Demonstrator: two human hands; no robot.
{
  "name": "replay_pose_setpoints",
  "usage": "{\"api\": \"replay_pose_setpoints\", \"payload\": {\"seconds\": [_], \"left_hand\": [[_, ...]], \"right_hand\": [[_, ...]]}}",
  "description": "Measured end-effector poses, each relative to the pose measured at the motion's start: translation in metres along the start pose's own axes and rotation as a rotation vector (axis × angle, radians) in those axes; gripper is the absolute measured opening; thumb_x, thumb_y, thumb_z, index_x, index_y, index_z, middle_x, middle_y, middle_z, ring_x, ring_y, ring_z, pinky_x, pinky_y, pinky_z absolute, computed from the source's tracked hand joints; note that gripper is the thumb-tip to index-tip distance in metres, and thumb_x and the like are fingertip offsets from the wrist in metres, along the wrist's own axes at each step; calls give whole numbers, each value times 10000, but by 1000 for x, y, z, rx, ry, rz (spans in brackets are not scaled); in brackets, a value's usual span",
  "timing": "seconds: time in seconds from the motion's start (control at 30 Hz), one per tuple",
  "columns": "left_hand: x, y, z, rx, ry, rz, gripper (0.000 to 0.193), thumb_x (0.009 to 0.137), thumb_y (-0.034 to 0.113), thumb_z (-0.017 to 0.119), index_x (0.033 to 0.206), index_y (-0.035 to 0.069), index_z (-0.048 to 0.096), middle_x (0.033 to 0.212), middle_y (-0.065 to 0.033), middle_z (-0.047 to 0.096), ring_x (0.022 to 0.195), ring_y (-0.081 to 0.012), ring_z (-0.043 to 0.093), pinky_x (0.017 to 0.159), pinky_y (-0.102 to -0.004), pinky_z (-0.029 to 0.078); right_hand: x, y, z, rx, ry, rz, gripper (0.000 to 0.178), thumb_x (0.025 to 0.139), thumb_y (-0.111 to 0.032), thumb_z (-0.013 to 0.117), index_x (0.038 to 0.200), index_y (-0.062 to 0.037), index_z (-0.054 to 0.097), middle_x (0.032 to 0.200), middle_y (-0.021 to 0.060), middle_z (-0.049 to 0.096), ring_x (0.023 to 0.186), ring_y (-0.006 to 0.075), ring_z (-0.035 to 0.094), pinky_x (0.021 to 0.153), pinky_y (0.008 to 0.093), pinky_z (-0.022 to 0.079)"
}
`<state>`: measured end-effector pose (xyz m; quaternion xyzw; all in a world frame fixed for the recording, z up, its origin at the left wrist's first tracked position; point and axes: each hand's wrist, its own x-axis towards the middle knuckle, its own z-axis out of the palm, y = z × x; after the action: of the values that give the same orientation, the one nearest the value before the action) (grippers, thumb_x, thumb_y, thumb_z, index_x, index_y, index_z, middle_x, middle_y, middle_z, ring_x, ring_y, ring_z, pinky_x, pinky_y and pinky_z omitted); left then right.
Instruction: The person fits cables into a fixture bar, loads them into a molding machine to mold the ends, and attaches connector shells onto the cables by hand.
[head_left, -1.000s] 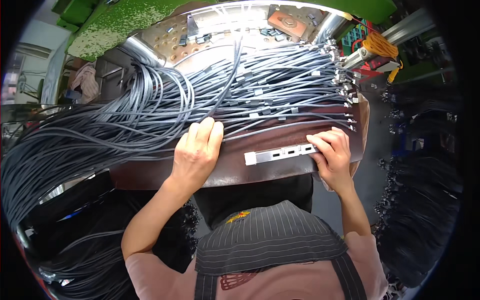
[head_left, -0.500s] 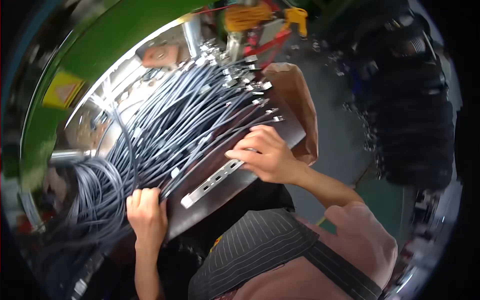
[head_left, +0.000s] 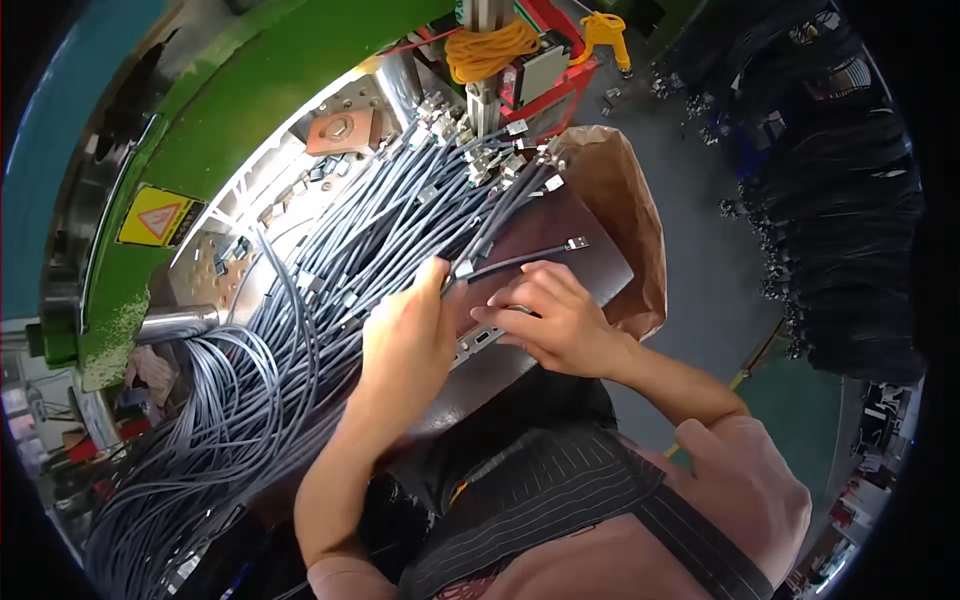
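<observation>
A large bundle of grey cables with metal plug ends lies across a dark flat board. My left hand is over its near side, fingers closed around a grey cable that runs out to the right and ends in a metal plug. Part of the grip is hidden behind the hand. Beside it, my right hand is curled with thumb and fingertips close together above a light metal strip with slots. Whatever lies between those fingertips is too small to make out.
A brown paper bag stands against the board's right end. Behind the cables rises a green machine frame with a yellow warning label. Yellow coiled cord hangs on a post. Dark cable bundles hang at right.
My left hand has moved right and up from the cables' lower end to beside my right hand. One plugged cable now lies apart from the bundle. My right hand stays near the strip.
</observation>
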<state>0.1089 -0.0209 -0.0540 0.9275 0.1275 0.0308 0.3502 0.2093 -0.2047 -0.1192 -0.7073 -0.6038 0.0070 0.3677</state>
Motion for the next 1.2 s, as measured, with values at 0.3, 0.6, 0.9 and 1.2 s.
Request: {"api": "replay_pose_setpoints", "payload": {"seconds": [0.3,0.6,0.9,1.2], "left_hand": [[-115,0,7,-1426,144,-682,167,1009,111,522,1000,-39,595,617,70,428,491,-9,294,454,-208,206],[-151,-3,-4,-1144,145,-679,130,985,85,557,964,-23,626,649,55,500,547,0,382,502,-189,264],[-179,36,-49,-1285,213,-414,233,1010,89,461,1169,-67,531,606,-14,506,533,-27,415,512,-203,320],[-183,23,-30,-1737,97,-412,172,1051,130,412,1165,2,395,763,-78,472,480,-132,506,425,-234,366]], "right_hand": [[23,-9,-8,-18,28,21,386,786,-107,734,1165,-107,660,978,12,615,943,207,580,1014,484,379],[65,-13,-7,-177,147,-37,489,746,10,669,1217,-117,653,862,1,546,773,189,557,733,345,399],[61,-32,8,-142,-45,-114,307,728,-7,694,1026,-76,663,865,29,569,726,208,569,597,335,455],[70,-59,41,81,-106,-175,170,722,-73,703,875,-67,629,807,54,573,799,262,567,680,366,441]]}}
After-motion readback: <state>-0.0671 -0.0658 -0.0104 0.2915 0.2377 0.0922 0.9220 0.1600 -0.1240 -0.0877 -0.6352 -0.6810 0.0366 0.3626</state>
